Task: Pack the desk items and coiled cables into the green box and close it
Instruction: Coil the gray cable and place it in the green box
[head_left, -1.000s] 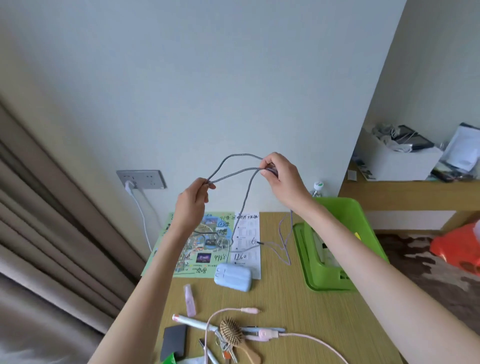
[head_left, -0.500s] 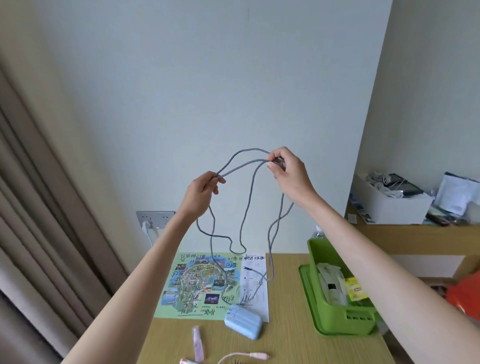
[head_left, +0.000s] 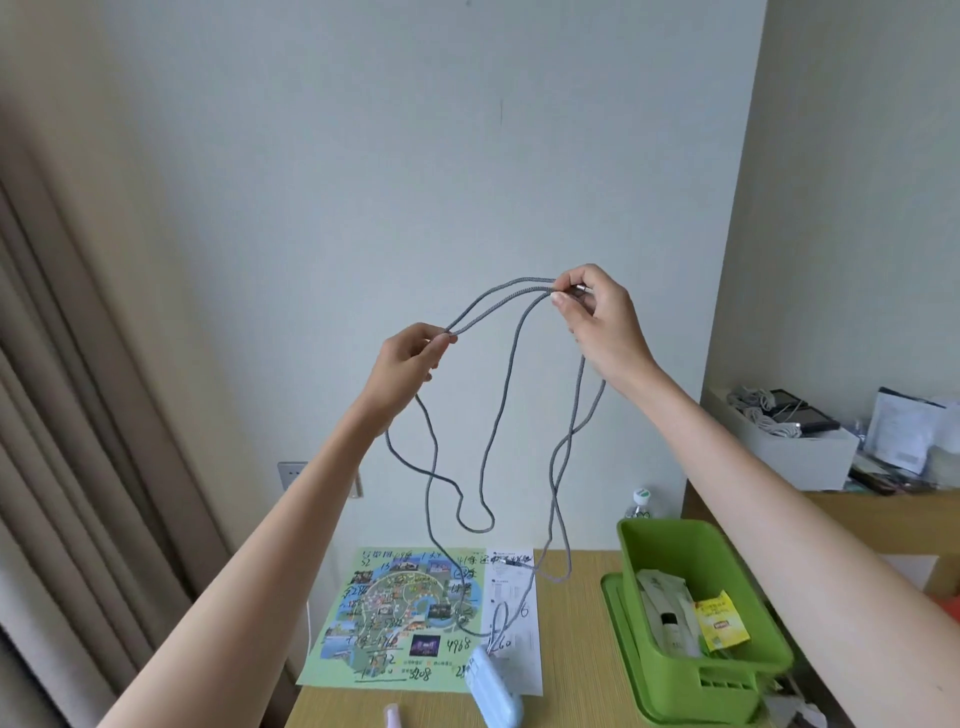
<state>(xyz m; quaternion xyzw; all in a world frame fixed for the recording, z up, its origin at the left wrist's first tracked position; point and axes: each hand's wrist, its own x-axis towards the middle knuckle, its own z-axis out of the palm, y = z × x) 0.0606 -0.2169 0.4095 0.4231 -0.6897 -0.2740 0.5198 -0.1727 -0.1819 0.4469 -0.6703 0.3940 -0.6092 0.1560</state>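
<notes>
A long grey braided cable hangs in loose loops in front of the wall, high above the desk. My left hand pinches a fold of it. My right hand pinches two strands together with the cable's metal plug end. The lowest part of the cable trails onto the paper on the desk. The green box stands open at the right of the desk, on its lid, with white packets, a small bottle and a yellow sachet inside.
On the wooden desk lie a colourful map, a white printed sheet, a light blue case and a pink item at the bottom edge. A curtain hangs left. A white box sits on the right shelf.
Both hands have risen higher with the cable, lifting more of it off the desk. The view has tilted up, so the items at the desk's near edge have left the frame.
</notes>
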